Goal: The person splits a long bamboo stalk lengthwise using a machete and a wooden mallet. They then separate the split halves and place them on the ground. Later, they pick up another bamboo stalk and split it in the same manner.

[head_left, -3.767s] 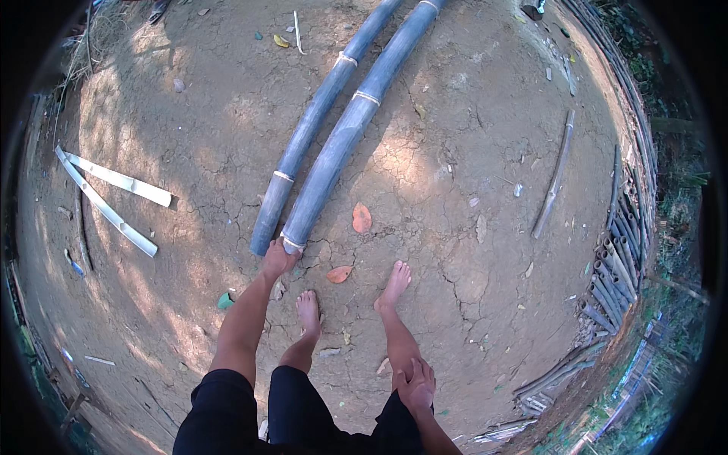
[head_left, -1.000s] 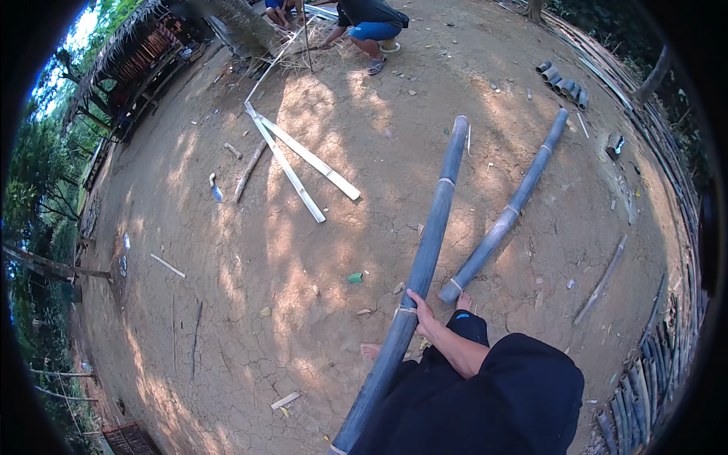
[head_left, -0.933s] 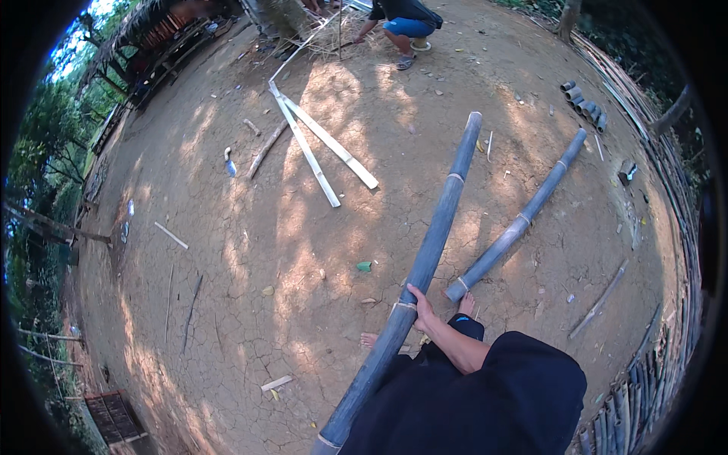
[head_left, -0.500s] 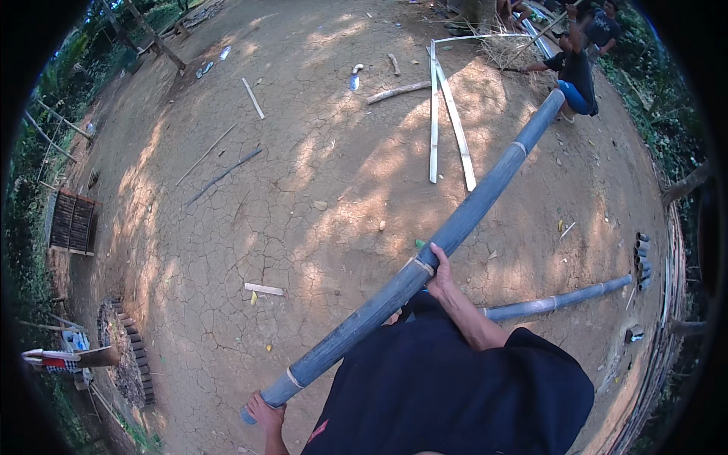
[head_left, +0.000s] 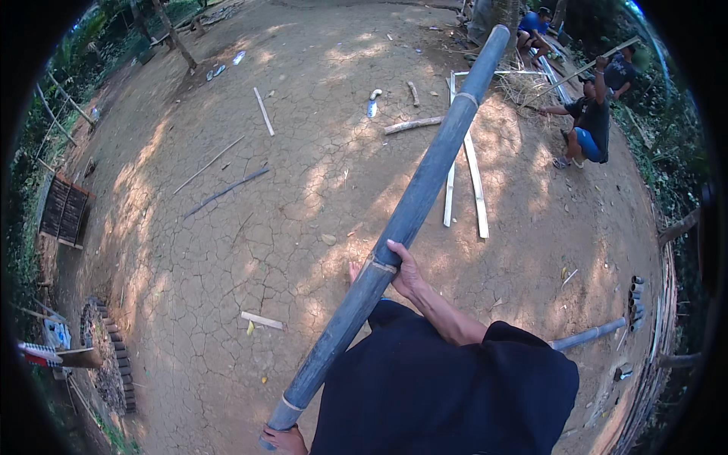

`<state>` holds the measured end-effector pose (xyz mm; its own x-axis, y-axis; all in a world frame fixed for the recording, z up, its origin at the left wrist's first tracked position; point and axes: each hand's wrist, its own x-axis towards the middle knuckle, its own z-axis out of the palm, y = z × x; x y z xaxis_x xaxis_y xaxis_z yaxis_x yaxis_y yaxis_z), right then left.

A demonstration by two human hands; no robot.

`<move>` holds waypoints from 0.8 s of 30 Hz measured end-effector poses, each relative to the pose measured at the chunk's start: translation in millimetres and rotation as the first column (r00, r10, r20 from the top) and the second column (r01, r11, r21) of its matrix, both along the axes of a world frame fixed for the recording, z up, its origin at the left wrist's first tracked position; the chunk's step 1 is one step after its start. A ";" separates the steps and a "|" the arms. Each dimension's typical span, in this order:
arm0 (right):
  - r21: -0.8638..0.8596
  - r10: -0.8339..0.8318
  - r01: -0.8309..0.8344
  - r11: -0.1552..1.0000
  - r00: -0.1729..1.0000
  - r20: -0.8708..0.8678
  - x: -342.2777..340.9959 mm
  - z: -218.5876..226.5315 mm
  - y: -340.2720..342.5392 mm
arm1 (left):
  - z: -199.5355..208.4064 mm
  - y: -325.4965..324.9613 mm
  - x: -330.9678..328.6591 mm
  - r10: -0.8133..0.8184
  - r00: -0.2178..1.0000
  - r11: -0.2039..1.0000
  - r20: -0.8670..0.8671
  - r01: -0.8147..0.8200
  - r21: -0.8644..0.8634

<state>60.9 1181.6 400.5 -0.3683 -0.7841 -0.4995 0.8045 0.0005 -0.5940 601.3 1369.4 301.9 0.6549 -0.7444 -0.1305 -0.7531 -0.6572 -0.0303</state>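
A long, dark grey bamboo pole [head_left: 425, 182] slants across the view, its far end up near the tree trunk and its near end at the lower left. My left hand [head_left: 285, 439] grips it close to the near end, just below a pale node ring. Further up, beside another node, my right hand [head_left: 406, 271] is wrapped round the pole from the right side, thumb on top. The pole is held above the cracked ground and covers parts of the things behind it.
Two pale split bamboo strips [head_left: 475, 186] lie ahead, near a short log [head_left: 413, 125]. Another bamboo pole [head_left: 588, 334] rests at the right, by short cut tubes [head_left: 636, 303]. A crouching person [head_left: 591, 121] holds a stick at the far right; others are behind.
The pole has swung anticlockwise, its far end moving left and farther up the view. Both my hands keep their hold. My view has shifted slightly with the turn.
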 end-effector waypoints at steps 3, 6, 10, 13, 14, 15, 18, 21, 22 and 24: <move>-0.067 0.027 -0.024 0.997 0.999 0.040 -16.2 -5.1 -75.6 | -25.0 -77.3 -18.9 0.063 0.996 0.997 0.067 -0.060 -0.037; -0.106 0.084 -0.079 0.991 0.995 0.048 -33.8 -0.2 -165.2 | -32.7 -146.8 -30.9 0.161 0.979 0.983 0.128 -0.147 -0.114; -0.088 0.167 -0.159 0.983 0.982 0.085 -17.7 -16.4 -287.0 | -62.5 -161.3 -15.5 0.351 0.918 0.917 0.184 -0.297 -0.268; -0.140 0.116 -0.101 0.985 0.988 0.103 -54.3 -11.3 -347.4 | -46.8 -256.4 -29.1 0.075 0.988 0.715 -0.137 -0.149 -0.684; -0.118 0.087 -0.076 0.990 0.993 0.086 -59.2 -10.8 -371.0 | -22.0 -298.5 -19.9 0.245 0.919 0.642 -0.310 -0.393 -0.658; -0.085 0.057 -0.050 0.995 0.995 0.081 -64.8 -7.6 -398.9 | 13.7 -349.0 -29.9 0.125 0.684 0.314 -0.719 -0.714 -0.625; -0.169 0.203 -0.187 0.968 0.976 0.083 -99.7 -41.9 -471.6 | 69.6 -410.3 -24.1 -0.020 0.271 -0.028 -0.962 -0.962 -0.271; -0.148 0.225 -0.208 0.967 0.968 0.110 -100.5 -71.4 -563.7 | 54.1 -458.1 30.7 -0.022 0.196 -0.084 -0.980 -0.977 -0.194; -0.159 0.219 -0.206 0.966 0.973 0.069 -103.8 -78.3 -587.1 | 45.4 -489.6 27.3 -0.049 0.236 -0.114 -0.971 -0.967 -0.229; -0.062 0.139 -0.135 0.989 0.988 0.066 -90.9 -81.2 -615.8 | 59.4 -576.3 36.1 -0.138 0.349 -0.120 -0.927 -0.935 -0.334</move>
<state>-30.0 565.8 319.3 -0.2210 -0.8530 -0.4728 0.8388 0.0811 -0.5384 637.4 793.1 361.3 0.9330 -0.1297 -0.3358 0.3534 0.1530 0.9229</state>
